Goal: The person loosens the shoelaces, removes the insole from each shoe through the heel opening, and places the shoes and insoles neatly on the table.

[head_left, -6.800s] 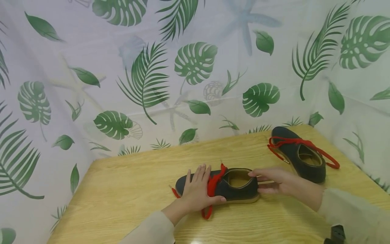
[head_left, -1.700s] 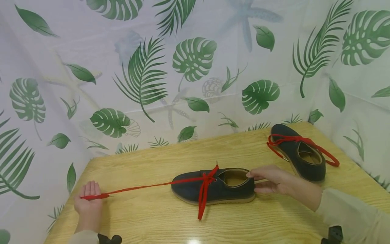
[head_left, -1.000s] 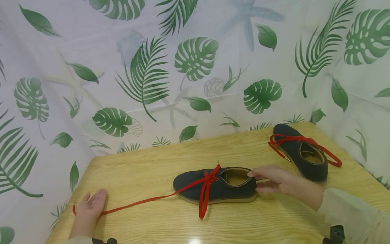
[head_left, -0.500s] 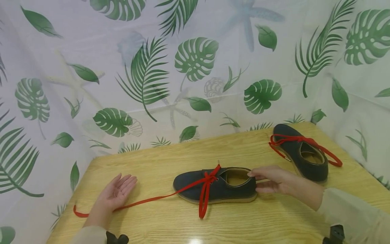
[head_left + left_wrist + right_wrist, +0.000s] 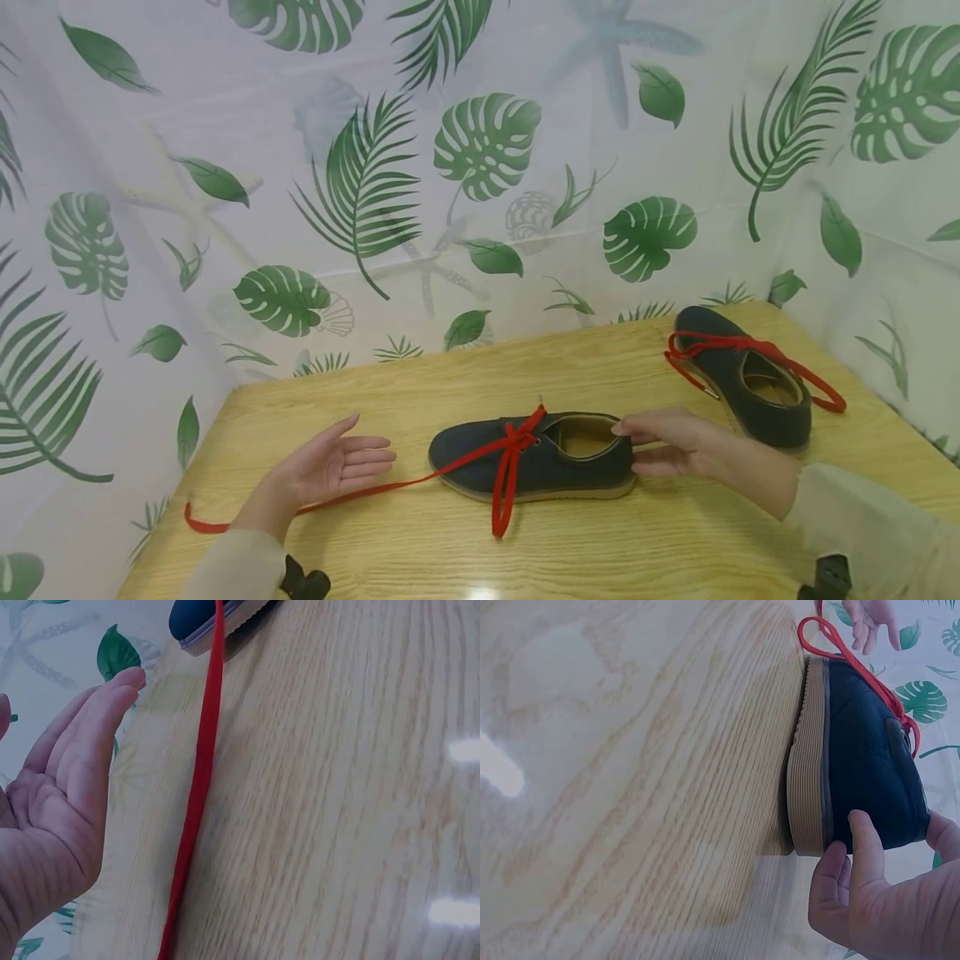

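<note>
A dark navy shoe (image 5: 577,479) with red laces lies on its sole at mid-table, toe to the left. My right hand (image 5: 675,446) holds it by the heel, thumb at the collar and fingers against the back; the right wrist view shows those fingers on the heel (image 5: 866,761). One long lace end (image 5: 360,494) stretches left from the knot across the wooden table, while a loop (image 5: 501,508) hangs over the near side. My left hand (image 5: 333,462) is off the toe's left, palm turned sideways and fingers extended, holding nothing. In the left wrist view the lace (image 5: 199,772) runs beside this hand.
A second navy shoe (image 5: 780,425) with a tied red lace (image 5: 750,343) stands at the back right, behind my right hand. Leaf-printed cloth (image 5: 480,250) encloses the wooden tabletop (image 5: 420,567) at the back and sides.
Earlier my left hand rested on the shoe, then was far left with the drawn-out lace across it. The lace now lies slack, and that hand has moved right. My right hand stays at the heel.
</note>
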